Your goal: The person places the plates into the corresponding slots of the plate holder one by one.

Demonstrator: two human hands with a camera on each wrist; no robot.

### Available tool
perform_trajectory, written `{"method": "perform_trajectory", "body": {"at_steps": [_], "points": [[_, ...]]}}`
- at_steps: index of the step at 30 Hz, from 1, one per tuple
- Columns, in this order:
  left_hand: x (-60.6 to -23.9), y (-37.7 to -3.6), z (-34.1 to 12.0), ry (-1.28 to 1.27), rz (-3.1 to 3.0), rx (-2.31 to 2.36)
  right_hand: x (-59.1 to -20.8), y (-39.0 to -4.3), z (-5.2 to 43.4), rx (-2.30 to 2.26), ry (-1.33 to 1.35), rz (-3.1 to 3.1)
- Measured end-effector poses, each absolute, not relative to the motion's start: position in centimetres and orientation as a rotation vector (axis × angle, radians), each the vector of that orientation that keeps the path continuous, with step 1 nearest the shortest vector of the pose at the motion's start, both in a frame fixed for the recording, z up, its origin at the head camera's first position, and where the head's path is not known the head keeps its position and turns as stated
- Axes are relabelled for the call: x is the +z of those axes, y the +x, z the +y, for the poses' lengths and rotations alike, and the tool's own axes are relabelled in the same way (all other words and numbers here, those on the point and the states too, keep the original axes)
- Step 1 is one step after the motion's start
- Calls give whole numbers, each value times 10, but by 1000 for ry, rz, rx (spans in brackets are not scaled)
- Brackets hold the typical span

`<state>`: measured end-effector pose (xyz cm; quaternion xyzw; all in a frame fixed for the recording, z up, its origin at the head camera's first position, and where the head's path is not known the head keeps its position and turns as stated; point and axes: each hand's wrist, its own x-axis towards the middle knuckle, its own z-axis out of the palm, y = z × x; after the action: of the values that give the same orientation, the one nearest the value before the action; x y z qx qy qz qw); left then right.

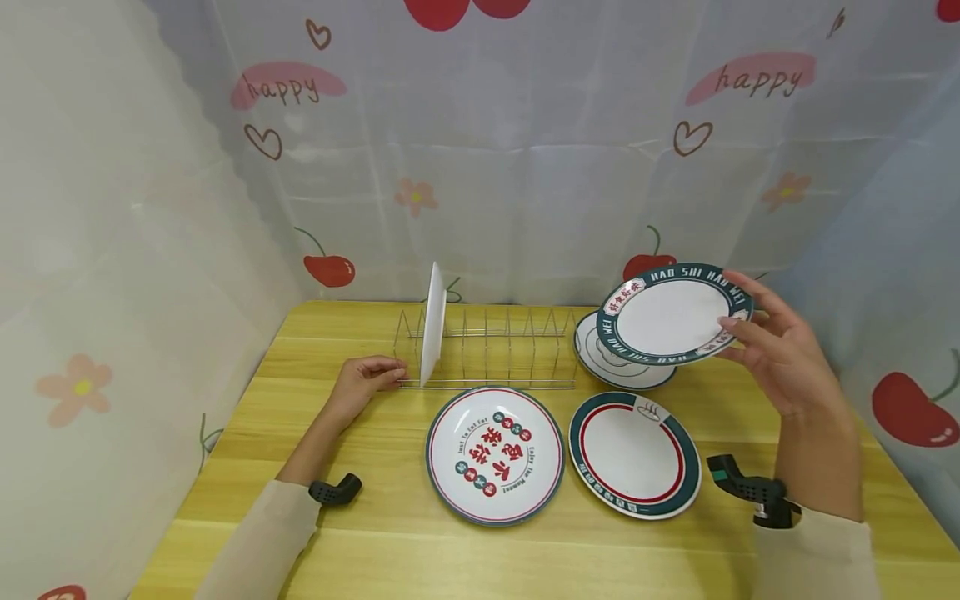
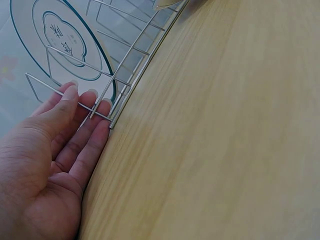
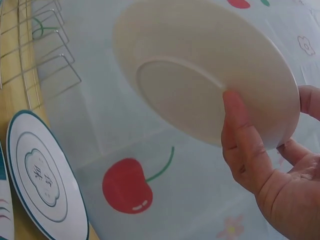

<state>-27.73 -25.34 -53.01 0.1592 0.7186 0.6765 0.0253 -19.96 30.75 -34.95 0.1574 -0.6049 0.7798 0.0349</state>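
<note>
My right hand [image 1: 780, 354] grips the right rim of a plate [image 1: 675, 312] with a dark green lettered border, held up in the air and tilted. In the right wrist view the plain white underside of that plate [image 3: 200, 75] shows, with fingers against it. At the left end of a wire dish rack [image 1: 510, 385], my left hand [image 1: 369, 379] pinches the end wire between thumb and fingers. One white plate [image 1: 432, 329] stands upright in the rack near that hand; the left wrist view shows its face [image 2: 65, 42] with thin green rings.
Below the raised plate lies a white plate with a thin dark rim [image 1: 615, 367], partly covered. Two more plates lie in front of the rack: one with red characters [image 1: 495, 500], one with a green and red border [image 1: 633, 458]. A printed curtain [image 1: 510, 208] hangs behind the table.
</note>
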Motion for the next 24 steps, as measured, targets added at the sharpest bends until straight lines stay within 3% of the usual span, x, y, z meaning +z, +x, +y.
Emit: {"method": "perform_trajectory", "body": {"at_steps": [24], "points": [[-527, -276, -252, 504, 2212, 2100, -342, -201, 235, 2289, 508, -2068]]}}
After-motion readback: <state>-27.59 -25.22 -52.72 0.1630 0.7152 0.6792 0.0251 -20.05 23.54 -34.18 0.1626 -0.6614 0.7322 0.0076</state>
